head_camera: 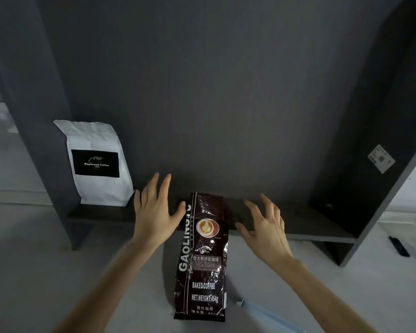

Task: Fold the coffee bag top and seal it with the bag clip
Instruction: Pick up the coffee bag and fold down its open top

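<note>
A dark brown coffee bag [204, 258] with white lettering stands upright on the white table, its top edge near the low dark shelf. My left hand [155, 210] hovers just left of the bag's top, fingers spread, thumb close to the bag's edge. To the right of the bag's top is my right hand [265, 224], fingers apart and curled, holding nothing. A light blue bag clip [262, 313] lies on the table at the bag's lower right, partly behind my right forearm.
A white coffee bag [99, 164] with a black label stands on the dark shelf [298, 227] at the left. Dark grey panels rise behind and at both sides. A black pen-like object [399, 246] lies on the table at far right.
</note>
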{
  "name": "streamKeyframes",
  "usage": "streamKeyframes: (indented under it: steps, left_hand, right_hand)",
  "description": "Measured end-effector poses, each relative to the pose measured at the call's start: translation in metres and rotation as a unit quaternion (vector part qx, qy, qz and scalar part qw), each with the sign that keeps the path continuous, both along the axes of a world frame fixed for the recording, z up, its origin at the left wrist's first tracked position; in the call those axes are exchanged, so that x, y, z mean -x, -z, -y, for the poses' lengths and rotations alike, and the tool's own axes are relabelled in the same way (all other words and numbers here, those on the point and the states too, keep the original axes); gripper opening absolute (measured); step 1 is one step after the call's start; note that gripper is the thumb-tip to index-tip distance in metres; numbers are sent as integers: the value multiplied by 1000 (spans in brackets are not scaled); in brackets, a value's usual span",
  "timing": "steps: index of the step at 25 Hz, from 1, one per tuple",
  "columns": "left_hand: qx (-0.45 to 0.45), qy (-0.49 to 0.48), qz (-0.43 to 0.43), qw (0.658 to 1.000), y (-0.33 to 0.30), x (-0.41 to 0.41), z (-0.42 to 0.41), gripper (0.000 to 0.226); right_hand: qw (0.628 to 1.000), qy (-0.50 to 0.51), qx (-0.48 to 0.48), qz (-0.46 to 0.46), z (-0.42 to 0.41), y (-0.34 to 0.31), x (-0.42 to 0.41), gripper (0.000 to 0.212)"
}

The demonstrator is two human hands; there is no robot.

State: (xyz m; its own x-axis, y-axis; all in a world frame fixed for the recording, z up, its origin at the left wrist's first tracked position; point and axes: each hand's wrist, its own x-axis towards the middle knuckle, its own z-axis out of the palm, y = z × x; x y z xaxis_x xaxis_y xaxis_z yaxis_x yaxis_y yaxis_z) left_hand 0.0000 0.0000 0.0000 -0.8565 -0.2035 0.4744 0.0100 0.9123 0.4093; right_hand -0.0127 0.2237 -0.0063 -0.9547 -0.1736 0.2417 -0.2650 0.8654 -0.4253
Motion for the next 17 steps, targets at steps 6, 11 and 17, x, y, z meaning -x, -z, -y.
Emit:
streamKeyframes:
  steps: [6, 11, 17]
  left_hand:
    - [-110, 5, 38, 993, 36, -11, -6, 49]
    - [-183, 23, 113, 976, 65, -18, -19, 47]
    - [-386, 51, 204, 898, 78, -25, -33, 35]
  right_hand:
    - [994, -25, 75, 81, 10, 26, -5, 38]
    - [983, -20, 122, 138, 21, 49, -15, 35]
    - [930, 30, 287, 226, 37, 58, -25, 25]
